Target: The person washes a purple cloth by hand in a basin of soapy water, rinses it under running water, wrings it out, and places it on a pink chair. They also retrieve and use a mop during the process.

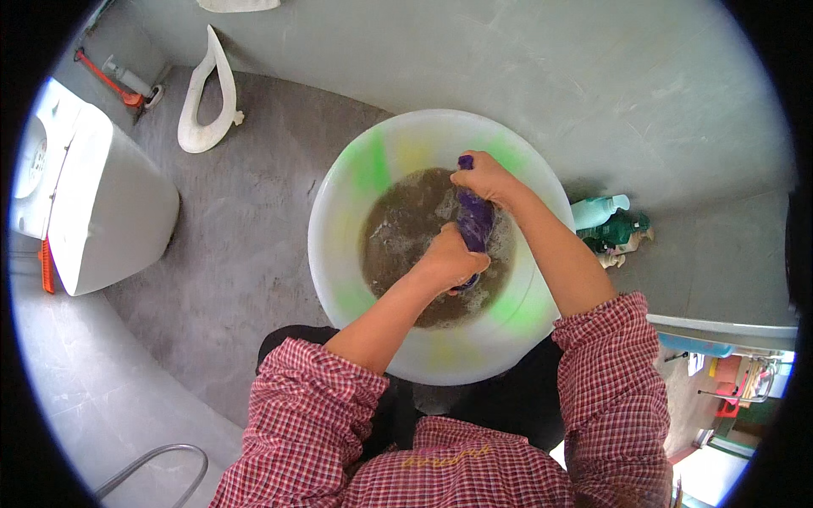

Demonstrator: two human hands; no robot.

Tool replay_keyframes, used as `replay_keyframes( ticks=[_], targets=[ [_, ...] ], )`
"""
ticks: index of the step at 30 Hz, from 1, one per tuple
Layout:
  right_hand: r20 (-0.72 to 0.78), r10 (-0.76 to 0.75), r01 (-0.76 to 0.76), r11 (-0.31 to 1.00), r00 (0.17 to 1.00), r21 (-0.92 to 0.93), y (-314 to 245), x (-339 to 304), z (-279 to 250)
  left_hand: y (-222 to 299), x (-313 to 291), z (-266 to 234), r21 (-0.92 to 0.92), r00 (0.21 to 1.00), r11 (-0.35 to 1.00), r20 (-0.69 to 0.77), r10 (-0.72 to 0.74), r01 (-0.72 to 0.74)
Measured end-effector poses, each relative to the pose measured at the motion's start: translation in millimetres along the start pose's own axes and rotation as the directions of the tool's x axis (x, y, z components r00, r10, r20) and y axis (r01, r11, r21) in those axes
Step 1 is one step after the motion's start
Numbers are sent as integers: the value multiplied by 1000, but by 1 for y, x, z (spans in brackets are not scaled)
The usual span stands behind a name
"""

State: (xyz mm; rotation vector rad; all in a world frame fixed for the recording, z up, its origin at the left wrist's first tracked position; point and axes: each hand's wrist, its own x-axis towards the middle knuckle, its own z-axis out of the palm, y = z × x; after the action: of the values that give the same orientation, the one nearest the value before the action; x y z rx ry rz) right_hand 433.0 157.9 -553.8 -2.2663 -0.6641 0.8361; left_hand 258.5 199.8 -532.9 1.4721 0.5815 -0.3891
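Observation:
A wet purple cloth (pixel 476 220) is stretched between my two hands over a large white basin (pixel 337 245) with green and yellow patches. My left hand (pixel 450 258) grips the cloth's nearer end, and my right hand (pixel 486 178) grips its farther end. The stretch between them looks bunched and twisted. Brownish, sudsy water (pixel 406 229) lies in the basin below. Whether anything is under the water cannot be made out.
To the left stands a white toilet (pixel 127 203); a white toilet seat ring (pixel 196 127) leans near the far wall. Right of the basin are a pale blue bottle (pixel 597 210) and a dark green bottle (pixel 622 227). A grey hose (pixel 169 449) curves at lower left.

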Motion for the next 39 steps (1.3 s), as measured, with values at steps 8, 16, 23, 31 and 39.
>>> replay_keyframes(
  ticks=[8, 16, 23, 31, 39],
  targets=[
    [-148, -436, 331, 828, 888, -453, -29, -13, 34, -39, 25, -7, 437, 943, 890, -224, 245, -127],
    [-195, -932, 915, 344, 305, -212, -82, -84, -35, -3, 22, -52, -882, 987, 446, 158, -20, 150],
    [-732, -106, 703, 398, 673, 589, -43, -85, 4, 45, 23, -74, -336, 663, 686, -692, 286, -646],
    [152, -33, -141, 210, 988, 967, -19, -71, 21, 88, -39, -30, 781, 84, -46, 125, 989, -623],
    [541, -46, -372, 677, 840, 635, -25, -79, 9, 73, -64, 23, 627, 219, -359, 655, 723, -692]
  ],
)
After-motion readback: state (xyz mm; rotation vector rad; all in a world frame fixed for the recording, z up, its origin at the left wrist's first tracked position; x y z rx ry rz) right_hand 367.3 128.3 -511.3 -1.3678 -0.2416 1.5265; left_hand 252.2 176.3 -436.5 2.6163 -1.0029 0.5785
